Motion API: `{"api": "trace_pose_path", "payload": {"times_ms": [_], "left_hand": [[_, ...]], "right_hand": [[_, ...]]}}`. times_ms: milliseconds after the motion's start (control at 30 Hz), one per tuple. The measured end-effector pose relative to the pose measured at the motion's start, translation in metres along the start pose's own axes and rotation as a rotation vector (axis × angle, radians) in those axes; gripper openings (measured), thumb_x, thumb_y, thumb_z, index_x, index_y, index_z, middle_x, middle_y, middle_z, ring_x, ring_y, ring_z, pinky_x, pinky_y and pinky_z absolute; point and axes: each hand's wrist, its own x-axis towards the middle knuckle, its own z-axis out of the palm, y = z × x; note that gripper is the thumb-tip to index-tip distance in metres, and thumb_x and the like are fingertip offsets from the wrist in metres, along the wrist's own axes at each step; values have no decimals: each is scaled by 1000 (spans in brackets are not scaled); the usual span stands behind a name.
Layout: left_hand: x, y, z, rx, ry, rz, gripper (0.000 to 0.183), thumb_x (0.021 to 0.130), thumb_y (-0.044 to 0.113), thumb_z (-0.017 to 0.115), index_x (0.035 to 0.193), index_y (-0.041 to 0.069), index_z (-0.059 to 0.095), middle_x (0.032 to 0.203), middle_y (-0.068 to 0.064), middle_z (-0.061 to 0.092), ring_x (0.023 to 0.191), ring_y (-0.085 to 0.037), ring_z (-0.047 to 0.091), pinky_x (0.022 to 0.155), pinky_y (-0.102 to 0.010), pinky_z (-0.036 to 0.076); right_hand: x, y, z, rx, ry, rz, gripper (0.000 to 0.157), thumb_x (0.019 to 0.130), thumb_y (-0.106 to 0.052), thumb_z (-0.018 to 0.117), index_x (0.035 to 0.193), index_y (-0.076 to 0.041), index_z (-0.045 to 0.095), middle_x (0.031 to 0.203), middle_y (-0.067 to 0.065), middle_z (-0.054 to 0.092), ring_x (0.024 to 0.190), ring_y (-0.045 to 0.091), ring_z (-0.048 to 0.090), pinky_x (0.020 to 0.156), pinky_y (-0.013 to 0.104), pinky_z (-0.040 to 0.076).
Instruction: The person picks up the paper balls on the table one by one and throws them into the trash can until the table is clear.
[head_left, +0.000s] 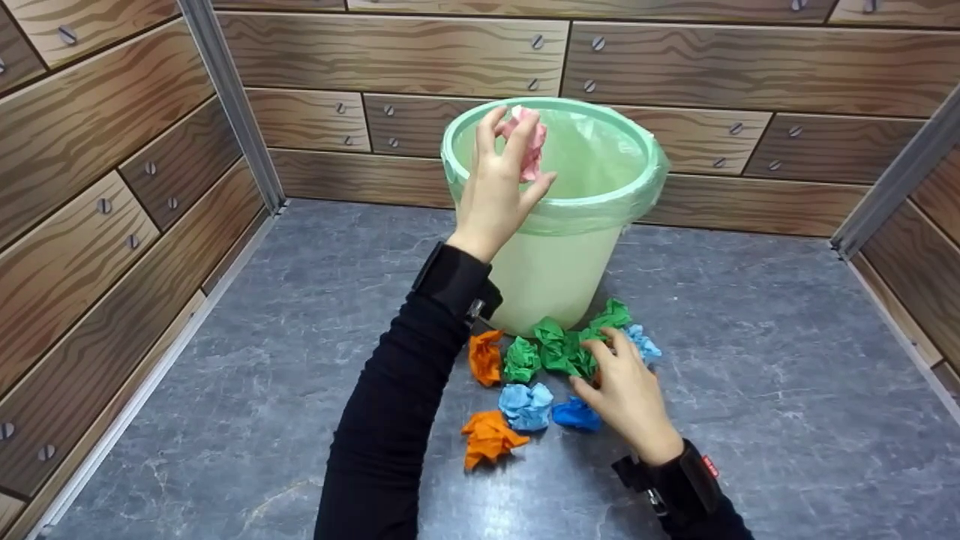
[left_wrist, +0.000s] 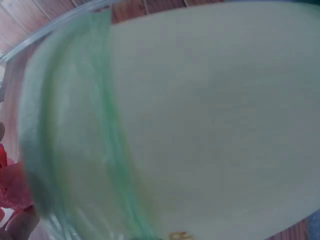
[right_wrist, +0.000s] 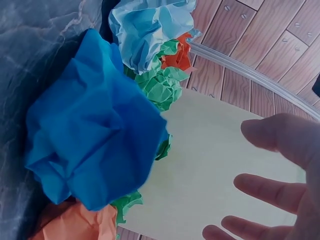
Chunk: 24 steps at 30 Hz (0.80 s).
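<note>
My left hand (head_left: 495, 180) pinches a crumpled pink paper ball (head_left: 534, 150) over the near rim of the pale green bin (head_left: 559, 277). In the left wrist view the same pink paper (left_wrist: 15, 185) shows at the left edge, beside the lined rim. My right hand (head_left: 630, 390) hovers above the paper balls at the bin's foot, fingers spread and holding nothing. Nearest it are a dark blue paper ball (right_wrist: 97, 125), green paper balls (head_left: 555, 349) and a partly hidden orange one (right_wrist: 80, 222).
A thin green liner (head_left: 592, 214) folds over the bin's rim. On the grey marbled floor (head_left: 225, 390) also lie light blue paper balls (head_left: 525, 406) and orange paper balls (head_left: 489, 439). Wood-patterned panels (head_left: 390, 56) enclose the back and sides.
</note>
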Motion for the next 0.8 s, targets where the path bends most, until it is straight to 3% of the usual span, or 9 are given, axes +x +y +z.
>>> {"api": "trace_pose_path", "payload": {"times_ms": [133, 333, 567, 800], "left_hand": [[3, -3, 6, 68, -85, -59, 61, 80, 25, 65, 133, 12, 38, 137, -18, 17, 122, -25, 30, 77, -21, 43], [4, -1, 7, 110, -144, -71, 58, 83, 28, 62, 133, 12, 37, 139, -18, 15, 125, -26, 26, 79, -23, 42], [-3, 1, 2, 86, -128, -29, 55, 83, 25, 61, 131, 9, 40, 137, -18, 19, 123, -25, 30, 82, -23, 41], [-27, 9, -13, 39, -39, 102, 52, 82, 24, 63, 125, 3, 44, 131, -21, 29, 117, -27, 37, 90, -24, 36]], "right_hand": [[1, 0, -1, 10, 9, 4, 42, 70, -21, 73, 106, -6, 59, 121, 21, 44, 89, 30, 50, 51, 38, 45], [1, 2, -4, -3, 19, -3, 42, 69, -21, 74, 106, -5, 59, 120, 21, 44, 97, 34, 49, 54, 42, 46], [1, 2, -4, -8, 18, -6, 42, 69, -21, 73, 106, -5, 59, 120, 21, 44, 98, 34, 48, 56, 43, 47], [1, 3, -5, -7, 20, -11, 43, 69, -20, 74, 106, -5, 59, 120, 22, 44, 99, 35, 48, 57, 42, 47]]}}
